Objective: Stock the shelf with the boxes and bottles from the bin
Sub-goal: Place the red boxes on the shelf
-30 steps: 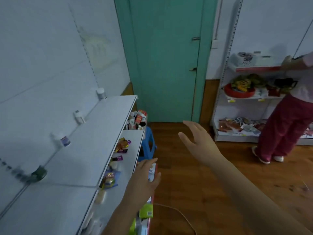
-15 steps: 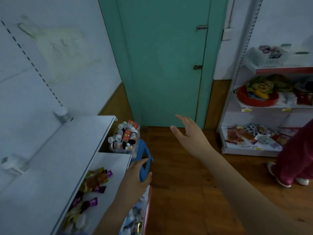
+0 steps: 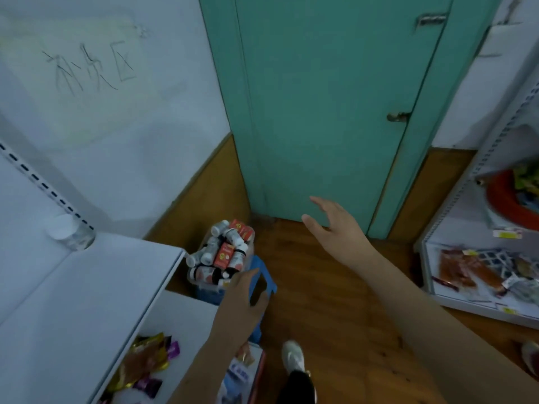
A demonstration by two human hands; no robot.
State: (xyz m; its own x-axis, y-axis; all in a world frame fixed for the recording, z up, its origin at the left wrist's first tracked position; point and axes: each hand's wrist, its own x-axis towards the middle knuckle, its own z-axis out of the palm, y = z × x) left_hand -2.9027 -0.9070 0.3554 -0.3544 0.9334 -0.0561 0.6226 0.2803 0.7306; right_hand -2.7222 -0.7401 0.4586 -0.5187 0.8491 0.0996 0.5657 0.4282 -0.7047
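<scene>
A clear bin (image 3: 204, 284) heaped with white bottles (image 3: 210, 252) and red boxes (image 3: 223, 256) sits on a blue stool (image 3: 262, 282) by the white shelf's end. My left hand (image 3: 242, 301) reaches toward it, fingers relaxed and holding nothing, just short of the bin's near side. My right hand (image 3: 332, 225) hovers open above the wooden floor, right of the bin, in front of the green door. One bottle (image 3: 70, 233) stands at the back of the top shelf (image 3: 87, 287).
The lower shelf board (image 3: 186, 330) carries snack packets (image 3: 143, 360). A second white rack (image 3: 478, 298) with packets and a red tray (image 3: 504, 199) stands at the right. My shoe (image 3: 293, 355) is on the floor; the green door (image 3: 320, 112) is shut ahead.
My view has moved forward toward the bin and tilted down. My left hand has advanced toward the bin; the right hand stays open ahead. The person at the right rack has left the view.
</scene>
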